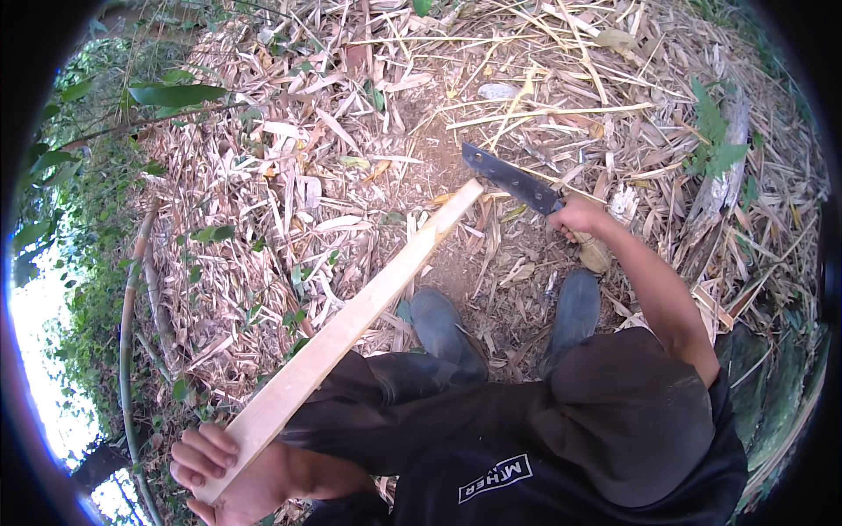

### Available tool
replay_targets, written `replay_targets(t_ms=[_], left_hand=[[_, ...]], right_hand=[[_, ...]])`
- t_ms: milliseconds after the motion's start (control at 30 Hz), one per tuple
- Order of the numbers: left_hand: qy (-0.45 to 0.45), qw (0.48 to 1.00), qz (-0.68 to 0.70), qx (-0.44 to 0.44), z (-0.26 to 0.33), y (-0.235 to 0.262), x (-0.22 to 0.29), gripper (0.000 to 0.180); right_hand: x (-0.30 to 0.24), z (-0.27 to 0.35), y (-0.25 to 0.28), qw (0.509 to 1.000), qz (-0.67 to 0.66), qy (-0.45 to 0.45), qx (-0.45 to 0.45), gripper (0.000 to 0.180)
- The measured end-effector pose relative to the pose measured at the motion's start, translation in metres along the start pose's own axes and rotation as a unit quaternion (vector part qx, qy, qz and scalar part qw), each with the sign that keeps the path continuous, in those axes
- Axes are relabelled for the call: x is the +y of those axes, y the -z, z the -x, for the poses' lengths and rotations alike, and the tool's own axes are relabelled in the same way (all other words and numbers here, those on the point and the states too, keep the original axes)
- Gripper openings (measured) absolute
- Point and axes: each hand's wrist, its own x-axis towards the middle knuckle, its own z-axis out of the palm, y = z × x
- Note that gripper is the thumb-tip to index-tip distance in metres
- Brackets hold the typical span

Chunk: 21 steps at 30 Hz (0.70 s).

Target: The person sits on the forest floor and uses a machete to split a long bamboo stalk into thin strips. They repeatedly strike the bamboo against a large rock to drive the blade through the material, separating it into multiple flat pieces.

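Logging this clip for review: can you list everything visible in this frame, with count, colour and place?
Bamboo slat: one, pale tan, running from lower left up to the centre, far end near the blade.
Machete: one, dark blade, centre right, blade angled up to the left.
Dry leaf and husk litter: many pieces, straw-coloured, covering the ground.
Bamboo stem: one, grey-green, lying along the left side.
Green plants: several, at the left rim and upper right.
Boots: two, dark blue-grey, centre, on the litter.
Trousers: dark, lower centre.
Left hand: grips the slat's near end, lower left.
Right hand: grips the machete's handle, centre right.
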Motion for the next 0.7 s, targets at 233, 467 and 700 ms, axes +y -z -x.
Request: replay_targets(t_ms=[233, 467, 700], left_hand=[[-0.05, 0.989, -0.074, 0.118, 0.002, 0.005, -0.01, 0.034], [-0.109, 0.983, -0.149, -0.014, 0.013, 0.002, -0.018, 0.033], [-0.204, 0.953, -0.213, 0.072, 0.021, 0.019, -0.024, 0.035]], right_hand=[[-0.021, 0.049, -0.041, 0.949, 0.248, 0.106, 0.163, 0.035], [-0.102, 0.143, -0.079, 0.912, 0.184, 0.352, 0.102, 0.022], [-0.136, 0.158, -0.103, 0.868, 0.155, 0.47, 0.038, 0.019]])
